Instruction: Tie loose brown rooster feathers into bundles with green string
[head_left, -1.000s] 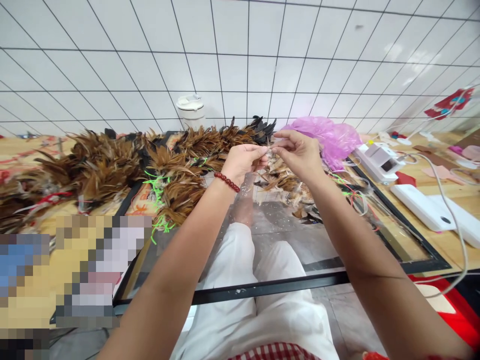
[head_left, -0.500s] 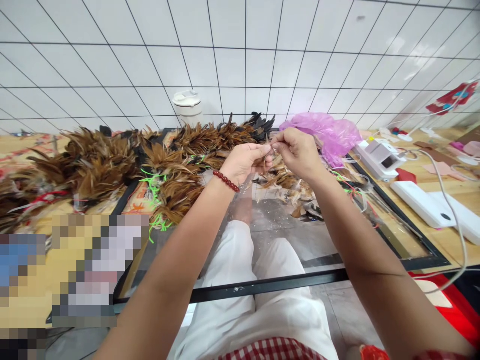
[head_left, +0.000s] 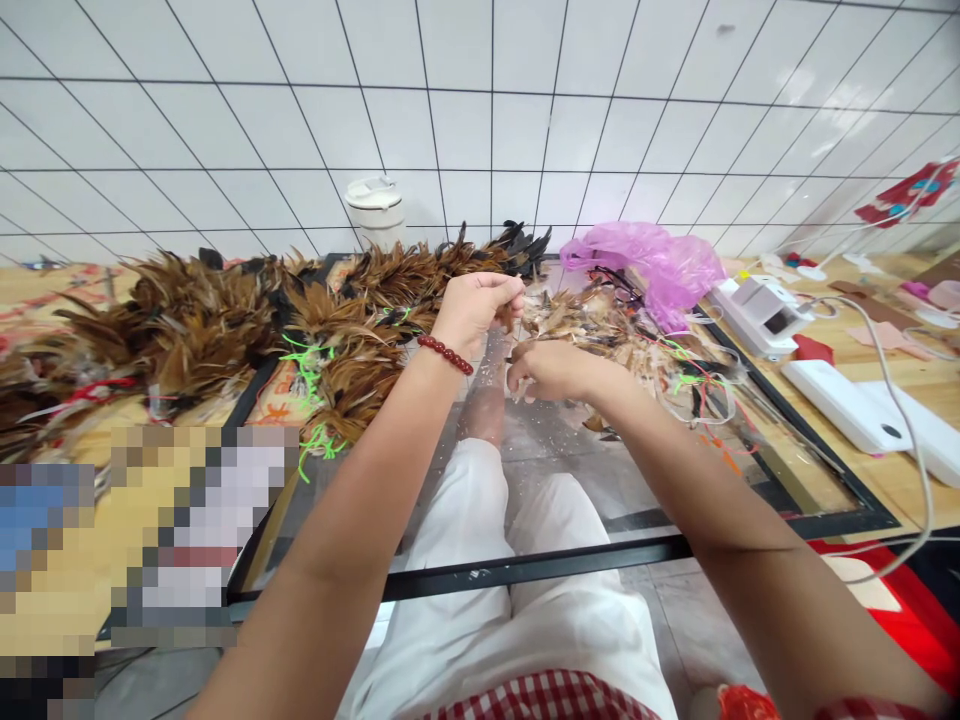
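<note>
My left hand (head_left: 480, 308), with a dark red bead bracelet (head_left: 445, 354) at its wrist, is raised over the glass tabletop, thumb and fingers pinched together. A small brown feather seems to be in the pinch, mostly hidden by the fingers. Lower and to the right, my right hand (head_left: 551, 370) hovers over the glass with its fingers bent and slightly apart, and no held thing shows. Loose brown and white feathers (head_left: 577, 315) lie behind and beside it. Bundled brown feather strips (head_left: 352, 370), tied with bright green strings (head_left: 304, 365), lie left of my left hand.
The black-framed glass tabletop (head_left: 540, 568) carries scattered white fluff. A lidded white cup (head_left: 376, 210) stands by the tiled wall. At the right are a pink plastic bag (head_left: 649, 265), a white device (head_left: 765, 318), white oblong boxes (head_left: 847, 405) and a cable (head_left: 896, 385). More feathers (head_left: 180, 330) lie left.
My hands have come apart. The right hand has dropped down toward me and its fingers have loosened, while the left has shifted slightly left and up, still pinching.
</note>
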